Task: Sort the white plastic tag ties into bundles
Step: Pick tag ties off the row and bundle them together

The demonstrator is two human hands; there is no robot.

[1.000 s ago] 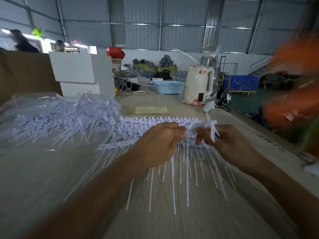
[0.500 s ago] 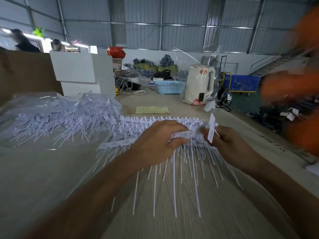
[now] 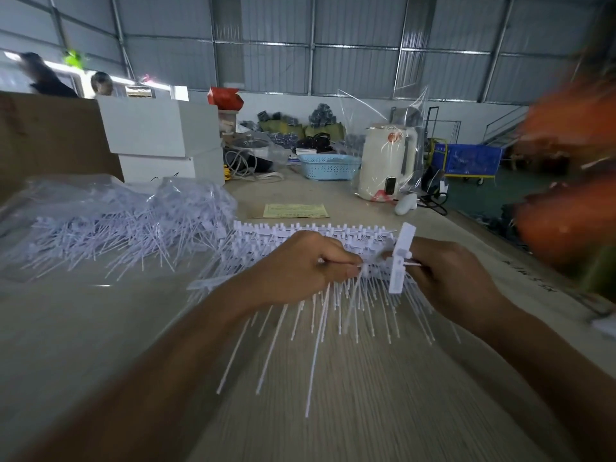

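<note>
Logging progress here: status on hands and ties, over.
Left hand pinching ties. Right hand gripping one tie upright. Tie row on table. Nothing blocking.

Orange shape [image 3: 566,168] at right: motion-blurred, identity indeterminate. Left hand [image 3: 296,268] covers part of the tag-tie stack [image 3: 300,235]; its fingertips are out of sight. Print on yellow paper [image 3: 295,211] too small to read. Both forearms cut by bottom edge.

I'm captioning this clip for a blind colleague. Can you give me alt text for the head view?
Two bare hands work a fanned bundle of white tag ties above a wooden table: the left hand grips the ties, the right hand pinches one tie's flat tag. A loose pile of ties lies to the left.
</note>
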